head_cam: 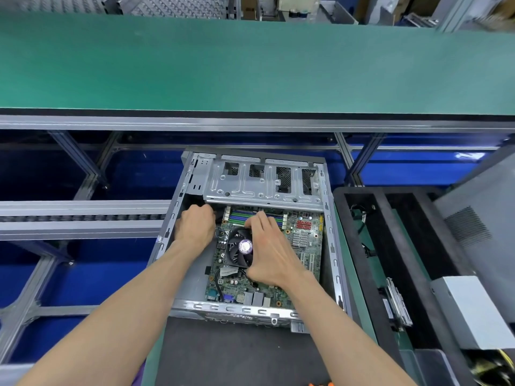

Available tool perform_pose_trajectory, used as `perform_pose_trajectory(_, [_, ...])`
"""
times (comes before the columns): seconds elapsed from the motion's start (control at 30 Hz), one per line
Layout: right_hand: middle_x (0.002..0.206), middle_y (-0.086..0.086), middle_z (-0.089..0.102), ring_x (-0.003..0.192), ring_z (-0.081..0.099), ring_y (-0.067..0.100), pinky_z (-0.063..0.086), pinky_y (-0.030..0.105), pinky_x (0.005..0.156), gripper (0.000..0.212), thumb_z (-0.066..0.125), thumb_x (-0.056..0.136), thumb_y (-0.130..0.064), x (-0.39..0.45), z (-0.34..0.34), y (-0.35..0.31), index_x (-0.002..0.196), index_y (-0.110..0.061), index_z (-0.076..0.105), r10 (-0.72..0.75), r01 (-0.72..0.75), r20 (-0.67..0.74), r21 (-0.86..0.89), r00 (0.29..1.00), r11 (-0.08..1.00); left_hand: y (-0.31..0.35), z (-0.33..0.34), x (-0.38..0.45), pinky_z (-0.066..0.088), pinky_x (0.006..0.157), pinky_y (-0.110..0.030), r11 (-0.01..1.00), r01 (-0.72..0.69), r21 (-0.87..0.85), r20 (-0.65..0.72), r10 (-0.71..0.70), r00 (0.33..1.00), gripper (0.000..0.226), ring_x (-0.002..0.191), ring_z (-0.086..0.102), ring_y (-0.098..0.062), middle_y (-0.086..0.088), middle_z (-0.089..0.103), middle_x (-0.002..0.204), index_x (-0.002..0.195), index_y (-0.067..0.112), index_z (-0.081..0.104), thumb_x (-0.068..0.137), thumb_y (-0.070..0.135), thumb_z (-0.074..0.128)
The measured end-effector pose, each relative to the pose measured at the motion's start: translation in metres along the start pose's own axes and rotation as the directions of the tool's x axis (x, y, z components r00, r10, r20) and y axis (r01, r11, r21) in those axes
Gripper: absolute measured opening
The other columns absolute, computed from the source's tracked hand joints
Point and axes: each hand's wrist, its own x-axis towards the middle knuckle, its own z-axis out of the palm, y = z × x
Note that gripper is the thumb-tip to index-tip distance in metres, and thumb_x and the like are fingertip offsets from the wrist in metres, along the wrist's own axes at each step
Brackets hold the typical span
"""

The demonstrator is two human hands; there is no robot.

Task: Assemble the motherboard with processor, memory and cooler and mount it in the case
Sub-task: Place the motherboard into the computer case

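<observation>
- Inside the open case (330, 240), one motherboard (306, 246) is lying flat, carrying one cooler fan (239, 246).
- Two hands are reaching in: the right hand (271, 252) is grasping the cooler fan; the left hand (195, 228) is curling at the motherboard's far-left corner, its grip hidden.
- Memory slots (245, 214) are showing beyond the fan, partly covered.

Motherboard (278, 263) lies in case (330, 246) on counter (354, 288), cooler (239, 247) on it, tray (359, 246) just right of case.
</observation>
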Motion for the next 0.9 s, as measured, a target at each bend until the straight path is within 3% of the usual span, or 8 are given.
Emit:
perform_pose_trajectory(0.07, [0.108,-0.002,0.035,0.095,0.038,0.018,0.05,0.027,0.068,0.07,0.069,0.048,-0.007,0.0,0.0,0.0,0.109,-0.016,0.038,-0.013,0.013,-0.002,-0.011,1.0,1.0,0.003,0.001,-0.003,0.038,0.061,-0.039,0.992,0.064,-0.106,-0.005,-0.065,0.998,0.027,0.071,0.044,-0.033,-0.005,0.038,0.068,0.087,0.004,0.06,0.101,0.021,0.045])
perform_pose_trajectory(0.23, [0.107,-0.002,0.033,0.092,0.036,0.02,0.044,0.026,0.062,0.068,0.068,0.047,-0.007,-0.002,-0.001,0.001,0.106,-0.017,0.036,-0.041,0.041,0.0,-0.043,0.999,0.998,0.01,-0.006,0.0,0.032,0.058,-0.036,0.931,0.125,-0.342,-0.065,-0.156,0.986,0.038,0.056,0.041,-0.029,-0.008,0.041,0.056,0.057,0.006,0.04,0.094,0.013,0.049])
perform_pose_trajectory(0.33, [0.106,-0.001,0.032,0.091,0.035,0.02,0.04,0.025,0.061,0.067,0.068,0.047,-0.006,-0.003,-0.003,0.001,0.103,-0.017,0.035,-0.046,0.046,0.004,-0.058,0.999,0.997,0.008,-0.009,0.001,0.03,0.05,-0.032,0.831,0.15,-0.536,-0.071,-0.221,0.973,0.037,0.053,0.052,-0.019,-0.005,0.057,0.051,0.054,0.004,0.052,0.091,0.009,0.05])
perform_pose_trajectory(0.43, [0.106,-0.001,0.032,0.09,0.035,0.02,0.039,0.026,0.062,0.067,0.068,0.046,-0.004,-0.004,-0.003,0.0,0.102,-0.017,0.034,-0.043,0.043,0.007,-0.063,0.999,0.997,0.008,-0.008,-0.001,0.037,0.051,-0.028,0.73,0.202,-0.653,-0.001,-0.267,0.964,0.037,0.054,0.056,-0.02,-0.005,0.064,0.058,0.061,0.0,0.058,0.095,0.009,0.047])
perform_pose_trajectory(0.63, [0.104,-0.002,0.03,0.09,0.034,0.021,0.044,0.029,0.064,0.066,0.066,0.046,-0.005,-0.007,-0.003,0.0,0.101,-0.018,0.033,-0.036,0.037,0.017,-0.055,0.999,0.998,0.011,-0.004,-0.002,0.033,0.052,-0.028,0.192,0.395,-0.898,0.338,-0.27,0.901,0.028,0.048,0.039,-0.01,0.003,0.052,0.058,0.077,0.013,0.056,0.102,0.01,0.045])
perform_pose_trajectory(0.73, [0.104,-0.001,0.03,0.09,0.034,0.022,0.039,0.028,0.064,0.066,0.066,0.045,-0.005,-0.008,-0.003,0.0,0.101,-0.019,0.032,-0.035,0.036,0.014,-0.06,0.999,0.998,0.014,-0.001,-0.005,0.036,0.057,-0.024,0.035,0.437,-0.899,0.415,-0.25,0.875,0.022,0.058,0.043,-0.01,0.002,0.056,0.069,0.089,0.011,0.059,0.104,0.007,0.043])
perform_pose_trajectory(0.8, [0.104,-0.001,0.03,0.09,0.033,0.021,0.037,0.027,0.063,0.066,0.066,0.045,-0.005,-0.008,-0.003,0.0,0.101,-0.018,0.032,-0.033,0.034,0.015,-0.063,0.999,0.997,0.019,0.003,-0.004,0.043,0.075,-0.029,-0.005,0.441,-0.898,0.429,-0.24,0.871,0.019,0.071,0.046,-0.012,-0.001,0.058,0.08,0.108,0.004,0.061,0.104,0.004,0.042])
perform_pose_trajectory(0.9, [0.108,-0.001,0.032,0.093,0.034,0.021,0.042,0.028,0.065,0.067,0.066,0.046,-0.006,-0.009,-0.002,-0.001,0.104,-0.017,0.034,-0.033,0.034,0.014,-0.067,0.999,0.997,0.028,0.001,-0.001,0.047,0.101,-0.043,0.051,0.476,-0.878,0.46,-0.186,0.868,0.029,0.102,0.06,-0.027,-0.013,0.065,0.109,0.13,0.002,0.054,0.104,0.007,0.043])
